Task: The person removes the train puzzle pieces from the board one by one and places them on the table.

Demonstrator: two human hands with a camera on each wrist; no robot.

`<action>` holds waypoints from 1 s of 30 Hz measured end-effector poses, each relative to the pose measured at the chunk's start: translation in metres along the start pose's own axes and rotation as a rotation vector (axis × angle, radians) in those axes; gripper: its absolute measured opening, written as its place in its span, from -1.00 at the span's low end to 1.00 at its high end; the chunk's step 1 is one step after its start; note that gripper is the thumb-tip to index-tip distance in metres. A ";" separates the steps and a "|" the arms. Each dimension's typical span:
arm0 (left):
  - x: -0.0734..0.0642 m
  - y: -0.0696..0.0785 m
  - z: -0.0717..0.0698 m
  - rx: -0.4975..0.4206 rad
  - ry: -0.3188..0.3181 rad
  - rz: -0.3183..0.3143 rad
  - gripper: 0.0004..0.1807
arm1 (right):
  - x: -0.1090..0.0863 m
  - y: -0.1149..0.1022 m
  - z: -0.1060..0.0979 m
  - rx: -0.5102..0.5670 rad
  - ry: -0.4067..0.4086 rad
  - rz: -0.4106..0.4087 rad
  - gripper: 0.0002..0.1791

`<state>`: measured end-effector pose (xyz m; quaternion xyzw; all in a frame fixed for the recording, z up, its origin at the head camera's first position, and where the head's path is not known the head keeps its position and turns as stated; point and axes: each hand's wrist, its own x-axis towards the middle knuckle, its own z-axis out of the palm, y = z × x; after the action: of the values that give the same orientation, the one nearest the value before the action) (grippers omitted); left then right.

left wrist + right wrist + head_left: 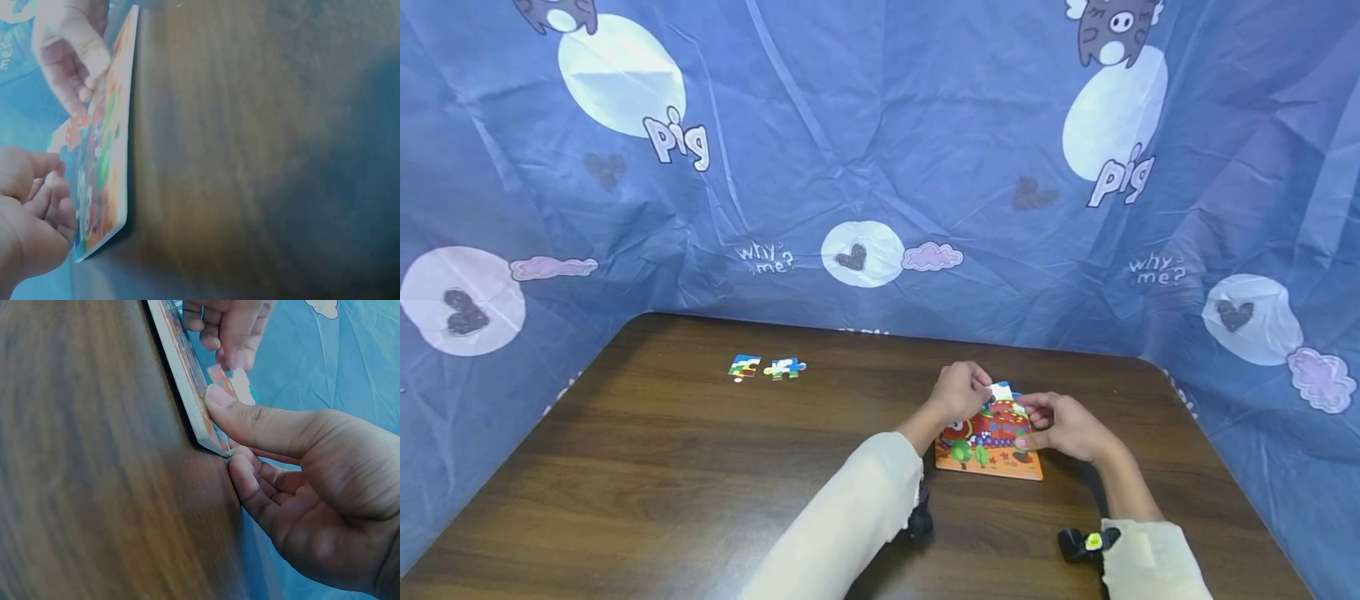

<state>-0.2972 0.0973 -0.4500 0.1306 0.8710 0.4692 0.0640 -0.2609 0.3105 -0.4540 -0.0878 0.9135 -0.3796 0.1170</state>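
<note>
A jigsaw puzzle board [988,462] with a red and orange picture lies on the table, right of centre. At its far edge my left hand [958,393] pinches a puzzle piece [236,386], which stands tilted up from the board in the right wrist view. My right hand [1067,427] holds the board's right side, its thumb [234,415] on the picture face and the other fingers curled at the edge. The left wrist view shows my left hand [37,206] beside the board's edge, with the piece partly hidden.
Two loose puzzle pieces, one with a yellow and red corner [745,366] and one mostly blue and white [785,367], lie far left on the brown wooden table [700,483]. A blue printed cloth [865,167] hangs behind the table's far edge and at both sides.
</note>
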 end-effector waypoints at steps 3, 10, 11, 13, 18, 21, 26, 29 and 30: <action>0.000 -0.003 -0.007 -0.028 0.024 0.019 -0.97 | 0.001 0.001 0.000 -0.005 -0.002 0.006 -0.16; -0.005 -0.014 -0.033 -0.071 0.070 0.029 -0.95 | 0.001 0.003 -0.001 0.001 0.010 0.028 -0.16; -0.006 -0.015 -0.038 -0.079 0.071 0.031 -0.95 | 0.001 0.003 -0.001 0.004 0.009 0.027 -0.16; -0.009 -0.020 -0.048 -0.088 0.070 0.034 -0.95 | 0.001 0.003 -0.001 0.009 0.002 0.018 -0.16; -0.014 -0.038 -0.077 -0.085 0.077 0.044 -0.95 | 0.001 0.002 0.000 0.014 0.002 0.016 -0.16; -0.016 -0.051 -0.093 -0.073 0.081 0.045 -0.94 | 0.000 0.002 0.001 0.018 0.004 0.026 -0.17; -0.021 -0.069 -0.121 -0.073 0.092 0.031 -0.94 | -0.001 0.000 0.002 0.030 0.005 0.044 -0.17; -0.025 -0.077 -0.137 -0.060 0.112 0.017 -0.93 | -0.002 -0.001 0.001 0.031 0.001 0.039 -0.17; -0.026 -0.080 -0.142 -0.060 0.121 0.012 -0.92 | -0.002 -0.001 0.001 0.034 0.002 0.042 -0.17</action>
<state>-0.3184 -0.0658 -0.4388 0.1056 0.8581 0.5023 0.0124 -0.2588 0.3095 -0.4532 -0.0661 0.9087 -0.3926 0.1253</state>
